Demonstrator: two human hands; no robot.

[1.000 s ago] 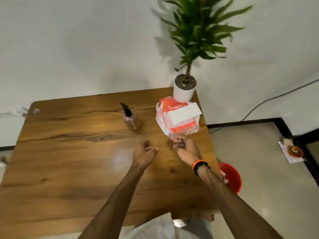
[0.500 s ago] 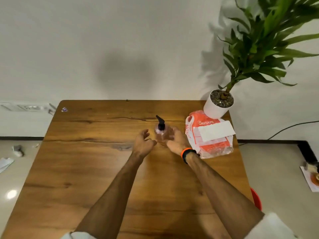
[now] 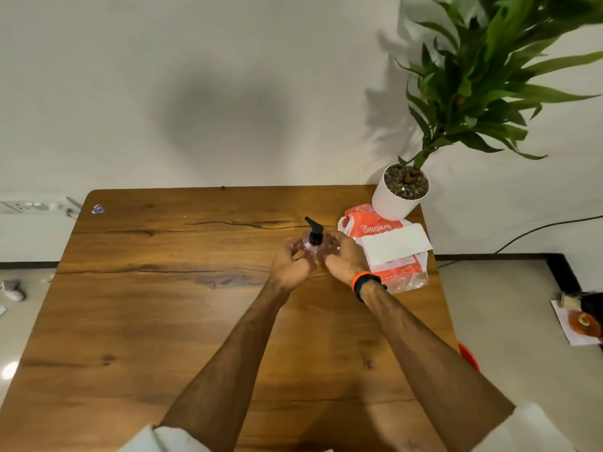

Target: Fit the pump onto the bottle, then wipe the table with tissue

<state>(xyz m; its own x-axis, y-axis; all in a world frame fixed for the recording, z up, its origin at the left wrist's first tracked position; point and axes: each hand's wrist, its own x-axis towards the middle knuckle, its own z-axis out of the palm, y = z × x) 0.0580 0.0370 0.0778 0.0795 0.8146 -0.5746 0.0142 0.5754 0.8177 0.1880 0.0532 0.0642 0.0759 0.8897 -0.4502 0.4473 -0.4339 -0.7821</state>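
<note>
A small clear pinkish bottle [image 3: 312, 247] stands upright on the wooden table [image 3: 163, 305], with a black pump [image 3: 314, 227] on its neck. My left hand [image 3: 288, 265] wraps the bottle's left side. On the bottle's right side my right hand [image 3: 344, 256] closes on it; that wrist wears an orange and black band. An orange tissue pack [image 3: 396, 272] with a white sheet [image 3: 393, 246] sticking out lies just right of my right hand.
A white pot [image 3: 391, 203] with a tall green plant stands at the table's far right corner, touching the tissue pack. A small sticker [image 3: 97, 209] sits at the far left corner. A red bin [image 3: 470, 355] shows below the right edge. A cable runs along the floor at right.
My right hand left the tissue pack and moved left to the bottle. My left hand reached forward to it too. Both hands now close around the bottle. The camera view shifted.
</note>
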